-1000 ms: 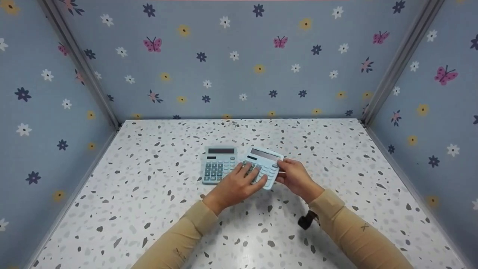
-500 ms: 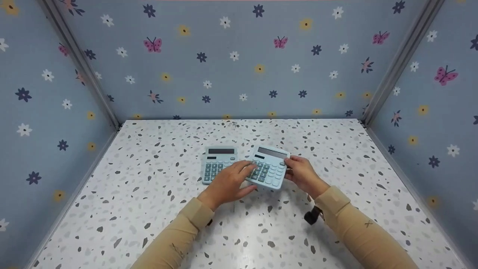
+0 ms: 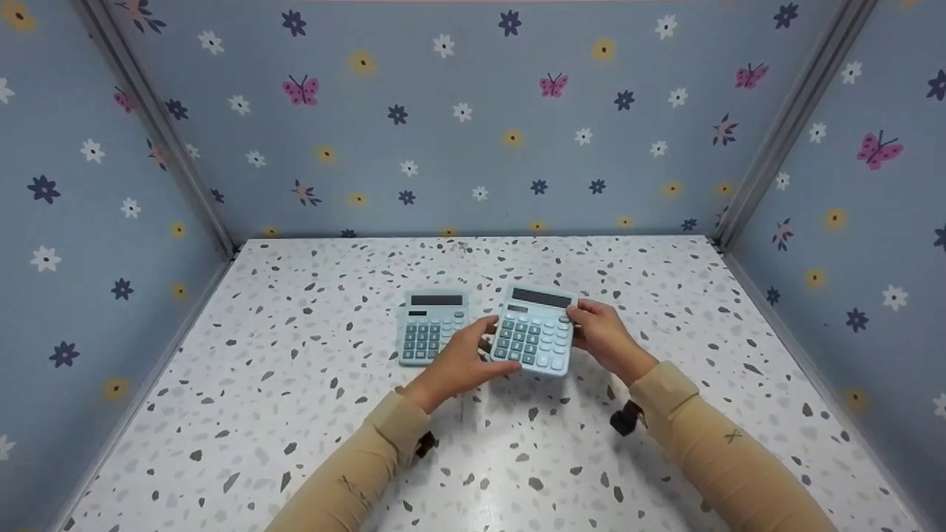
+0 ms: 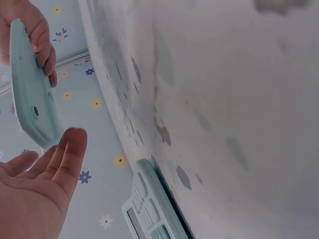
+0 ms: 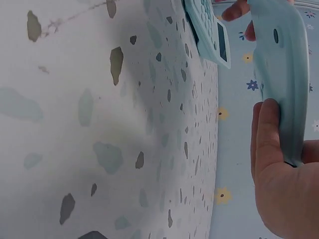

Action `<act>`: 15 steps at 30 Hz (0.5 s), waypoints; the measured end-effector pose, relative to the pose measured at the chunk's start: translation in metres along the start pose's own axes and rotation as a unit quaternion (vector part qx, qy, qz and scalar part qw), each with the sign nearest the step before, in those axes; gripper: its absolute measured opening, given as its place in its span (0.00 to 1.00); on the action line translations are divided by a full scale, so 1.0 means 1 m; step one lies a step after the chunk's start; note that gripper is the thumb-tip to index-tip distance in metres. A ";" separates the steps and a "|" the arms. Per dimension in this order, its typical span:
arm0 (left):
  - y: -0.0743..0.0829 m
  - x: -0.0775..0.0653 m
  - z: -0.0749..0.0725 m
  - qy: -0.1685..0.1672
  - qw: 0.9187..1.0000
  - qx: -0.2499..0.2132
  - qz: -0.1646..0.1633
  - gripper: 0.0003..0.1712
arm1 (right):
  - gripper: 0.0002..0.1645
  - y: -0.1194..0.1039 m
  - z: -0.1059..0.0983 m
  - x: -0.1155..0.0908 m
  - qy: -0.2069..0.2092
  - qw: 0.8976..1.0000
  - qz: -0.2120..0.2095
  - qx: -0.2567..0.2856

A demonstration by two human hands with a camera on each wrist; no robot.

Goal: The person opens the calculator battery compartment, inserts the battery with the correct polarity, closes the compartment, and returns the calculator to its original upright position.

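A light blue calculator [image 3: 533, 332] is held up off the table, its keys and dark display facing up toward the head camera. My right hand [image 3: 607, 336] grips its right edge, thumb on the front and fingers behind; the right wrist view shows these fingers [image 5: 269, 129] along its back. At its lower left corner is my left hand [image 3: 462, 362], thumb and fingers spread apart. In the left wrist view, those fingers [image 4: 70, 159] are nearly straight beside the calculator's edge; contact is hard to tell. A second light blue calculator [image 3: 436, 307] lies on the table, partly hidden by my left hand.
The speckled white table [image 3: 295, 414] runs back to a blue flowered wall [image 3: 458, 155]. Similar panels [image 3: 850, 281] with grey metal corner posts stand on both sides. Black wrist camera parts [image 3: 625, 419] hang below the right sleeve.
The held calculator has shifted slightly right and turned straighter. My left hand has moved off its keys to the lower left corner, while my right hand keeps its grip.
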State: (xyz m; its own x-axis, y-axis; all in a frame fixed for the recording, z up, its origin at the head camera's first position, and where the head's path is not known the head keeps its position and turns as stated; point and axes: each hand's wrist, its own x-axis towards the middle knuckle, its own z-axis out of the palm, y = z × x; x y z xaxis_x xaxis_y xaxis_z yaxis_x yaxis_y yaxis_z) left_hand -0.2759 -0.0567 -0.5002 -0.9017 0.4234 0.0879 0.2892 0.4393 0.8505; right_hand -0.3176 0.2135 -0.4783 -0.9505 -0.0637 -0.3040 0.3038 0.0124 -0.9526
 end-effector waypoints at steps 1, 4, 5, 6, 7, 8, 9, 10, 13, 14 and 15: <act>0.001 0.001 0.001 0.000 1.000 -0.006 -0.005 0.56 | 0.27 0.000 -0.001 0.001 -0.002 1.000 -0.001 -0.005; 0.002 0.003 0.003 0.000 1.000 -0.021 -0.010 0.54 | 0.28 0.000 -0.003 0.004 -0.005 1.000 -0.007 -0.010; 0.003 0.004 0.004 0.001 1.000 -0.026 -0.012 0.53 | 0.29 0.001 -0.004 0.005 -0.005 1.000 -0.009 -0.012; 0.003 0.004 0.005 0.001 0.999 -0.033 -0.015 0.54 | 0.28 0.001 -0.004 0.006 -0.005 1.000 -0.009 -0.014; 0.003 0.004 0.005 0.001 0.999 -0.039 -0.019 0.54 | 0.28 0.001 -0.005 0.007 -0.005 1.000 -0.010 -0.015; 0.003 0.005 0.006 0.002 0.999 -0.044 -0.022 0.54 | 0.29 0.001 -0.005 0.008 -0.008 1.000 -0.011 -0.016; 0.003 0.005 0.007 0.004 0.999 -0.047 -0.026 0.54 | 0.28 0.001 -0.006 0.009 -0.008 1.000 -0.011 -0.019; 0.003 0.006 0.009 0.006 0.998 -0.051 -0.031 0.54 | 0.28 0.001 -0.006 0.010 -0.011 1.000 -0.011 -0.023; 0.003 0.007 0.012 0.014 0.997 -0.059 -0.042 0.53 | 0.28 0.000 -0.008 0.013 -0.015 0.999 -0.007 -0.033; 0.003 0.008 0.014 0.017 0.997 -0.061 -0.044 0.52 | 0.27 0.000 -0.008 0.014 -0.016 0.999 -0.006 -0.039; 0.002 0.009 0.015 0.020 0.997 -0.061 -0.047 0.52 | 0.27 -0.001 -0.008 0.016 -0.013 0.999 -0.004 -0.045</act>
State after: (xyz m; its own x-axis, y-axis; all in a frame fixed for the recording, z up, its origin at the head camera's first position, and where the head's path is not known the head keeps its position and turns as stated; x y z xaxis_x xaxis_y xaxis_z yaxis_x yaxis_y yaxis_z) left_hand -0.2784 -0.0401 -0.5050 -0.9355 0.3526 0.0231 0.1636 0.3742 0.9128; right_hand -0.3333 0.2209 -0.4824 -0.9504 -0.0910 -0.2973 0.2882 0.1013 -0.9522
